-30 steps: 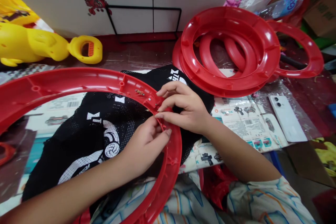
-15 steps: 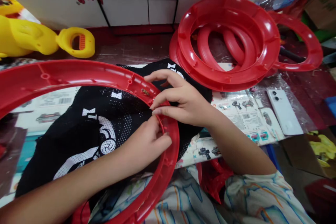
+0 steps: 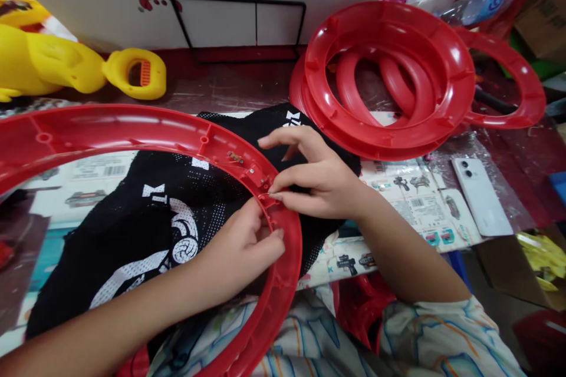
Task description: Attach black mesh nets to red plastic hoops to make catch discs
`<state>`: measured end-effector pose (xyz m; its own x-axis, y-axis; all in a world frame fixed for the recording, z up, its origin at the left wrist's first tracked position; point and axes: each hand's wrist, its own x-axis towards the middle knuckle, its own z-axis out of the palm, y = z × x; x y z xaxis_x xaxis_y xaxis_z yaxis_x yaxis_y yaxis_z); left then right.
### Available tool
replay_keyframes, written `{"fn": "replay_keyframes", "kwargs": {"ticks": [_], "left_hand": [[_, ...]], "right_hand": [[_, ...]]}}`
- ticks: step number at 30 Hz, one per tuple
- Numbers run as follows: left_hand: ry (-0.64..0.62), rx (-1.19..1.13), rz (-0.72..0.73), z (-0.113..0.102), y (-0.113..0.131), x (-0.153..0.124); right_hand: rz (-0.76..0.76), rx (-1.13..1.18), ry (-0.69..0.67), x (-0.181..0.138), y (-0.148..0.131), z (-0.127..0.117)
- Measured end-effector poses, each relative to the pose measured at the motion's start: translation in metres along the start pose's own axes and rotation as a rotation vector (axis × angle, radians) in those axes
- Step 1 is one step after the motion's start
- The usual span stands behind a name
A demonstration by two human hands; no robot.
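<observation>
both hands on red ring, rt side

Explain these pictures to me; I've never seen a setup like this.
There is no machine here, just a person's two bare hands. One camera, worn on the head, looks forward and down. The left hand grips the inner edge of a big red ring; the right hand pinches at something on it, too small to make out. Under the ring lies a black cloth. Around it are more red rings, a yellow toy and a phone.
</observation>
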<state>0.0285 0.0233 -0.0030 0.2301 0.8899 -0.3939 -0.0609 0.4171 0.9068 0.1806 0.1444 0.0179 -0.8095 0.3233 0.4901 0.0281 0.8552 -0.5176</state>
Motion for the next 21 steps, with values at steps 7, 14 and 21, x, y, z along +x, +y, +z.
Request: {"fn": "replay_keyframes", "kwargs": {"ticks": [7, 14, 21], "left_hand": [[0.022, 0.119, 0.025, -0.004, -0.006, 0.007], [-0.004, 0.225, -0.027, -0.003, -0.005, 0.005], [0.029, 0.004, -0.001, 0.0, -0.003, 0.005]], "right_hand": [[0.004, -0.209, -0.026, 0.008, -0.032, 0.005], [0.076, -0.128, 0.05, 0.008, -0.02, 0.013], [0.128, 0.021, 0.039, 0.004, -0.01, 0.007]]}}
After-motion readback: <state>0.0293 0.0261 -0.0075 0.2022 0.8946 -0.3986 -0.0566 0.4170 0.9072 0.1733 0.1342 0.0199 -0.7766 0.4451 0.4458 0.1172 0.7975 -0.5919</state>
